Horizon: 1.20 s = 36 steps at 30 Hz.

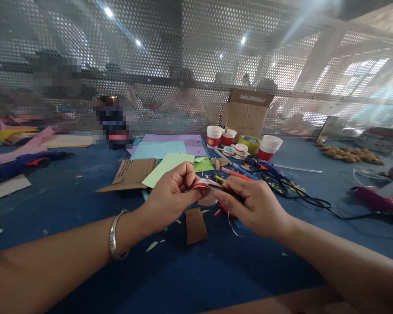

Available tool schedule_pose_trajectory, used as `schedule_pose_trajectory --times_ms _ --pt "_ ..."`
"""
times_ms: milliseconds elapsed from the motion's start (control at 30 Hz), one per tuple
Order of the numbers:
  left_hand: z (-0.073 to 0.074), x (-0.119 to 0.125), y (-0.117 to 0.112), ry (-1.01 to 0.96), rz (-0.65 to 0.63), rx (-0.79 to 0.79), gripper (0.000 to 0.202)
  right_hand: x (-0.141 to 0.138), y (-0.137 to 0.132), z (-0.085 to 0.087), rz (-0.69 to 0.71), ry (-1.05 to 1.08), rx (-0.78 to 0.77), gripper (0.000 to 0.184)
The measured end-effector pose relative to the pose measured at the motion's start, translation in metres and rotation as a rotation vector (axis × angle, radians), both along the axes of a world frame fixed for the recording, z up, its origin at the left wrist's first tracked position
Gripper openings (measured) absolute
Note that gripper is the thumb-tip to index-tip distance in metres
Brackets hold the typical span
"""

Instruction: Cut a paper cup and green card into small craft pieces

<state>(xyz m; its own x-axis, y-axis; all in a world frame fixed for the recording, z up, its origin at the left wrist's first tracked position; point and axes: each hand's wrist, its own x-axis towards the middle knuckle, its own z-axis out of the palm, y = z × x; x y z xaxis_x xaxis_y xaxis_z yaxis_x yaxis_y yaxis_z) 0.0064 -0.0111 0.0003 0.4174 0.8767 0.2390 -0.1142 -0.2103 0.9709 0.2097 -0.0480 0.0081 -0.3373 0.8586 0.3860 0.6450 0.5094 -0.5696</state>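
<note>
My left hand [172, 192] and my right hand [251, 205] meet over the blue table [85, 196]. Both pinch a small red and white paper piece [206, 185] between thumb and fingers. The left fingers are curled round its left end. The right hand grips its right end, and something dark lies under those fingers that I cannot make out. A silver bangle [115, 237] sits on my left wrist. A small brown cardboard piece [195, 224] lies on the table just below the hands, with paper scraps around it.
Coloured paper sheets [165, 152] and torn cardboard [131, 173] lie beyond the hands. Red and white paper cups [214, 135], tape rolls [250, 143], pens and black cables [301, 196] crowd the right. A glue gun [377, 200] lies far right. A perforated screen [196, 65] backs the table.
</note>
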Motion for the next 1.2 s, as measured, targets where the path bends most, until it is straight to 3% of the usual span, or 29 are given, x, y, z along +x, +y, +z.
schedule_pose_trajectory --times_ms 633,867,1200 --pt "0.002 -0.002 0.001 0.108 -0.013 -0.011 0.041 -0.003 0.008 -0.007 0.014 0.020 -0.043 0.043" --pt "0.002 -0.001 0.002 0.008 -0.003 -0.102 0.030 0.003 0.023 -0.007 -0.130 0.233 -0.068 0.042" --pt "0.001 0.000 0.002 -0.037 -0.026 -0.160 0.033 0.000 0.023 -0.007 0.008 0.398 -0.223 0.037"
